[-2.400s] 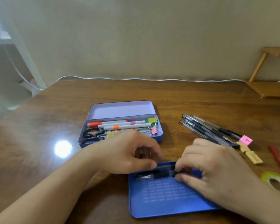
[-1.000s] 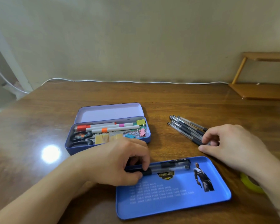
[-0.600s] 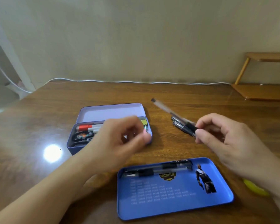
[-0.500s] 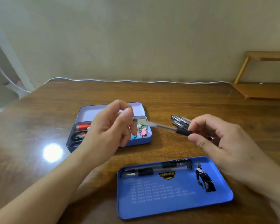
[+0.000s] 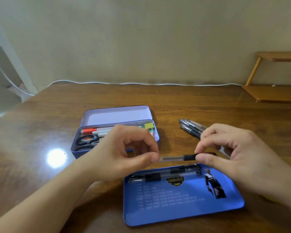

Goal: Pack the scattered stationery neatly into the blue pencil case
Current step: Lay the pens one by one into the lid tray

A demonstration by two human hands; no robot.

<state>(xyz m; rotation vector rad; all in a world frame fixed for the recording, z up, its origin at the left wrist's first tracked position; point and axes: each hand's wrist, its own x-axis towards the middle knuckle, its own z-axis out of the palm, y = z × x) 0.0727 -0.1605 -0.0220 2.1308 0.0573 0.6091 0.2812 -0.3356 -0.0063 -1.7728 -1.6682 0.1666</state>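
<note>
A clear pen with a black grip (image 5: 178,158) hangs level just above the far edge of the blue tray (image 5: 183,211). My left hand (image 5: 123,153) pinches its left end and my right hand (image 5: 228,152) pinches its right end. Two pens (image 5: 165,174) lie along the tray's far wall. The open blue pencil case (image 5: 114,132) sits behind my left hand with markers, scissors and clips inside; my hand hides part of it. Several loose pens (image 5: 191,127) lie on the table behind my right hand.
The wooden table (image 5: 40,132) carries a bright light glare at the left. A white cable (image 5: 141,83) runs along the wall at the back edge. A wooden shelf (image 5: 275,91) stands at the back right. Something yellow (image 5: 269,198) peeks out under my right wrist.
My right hand took one pen from the loose pile. Both hands now hold it by its ends and have lowered it toward the blue tray's far edge.
</note>
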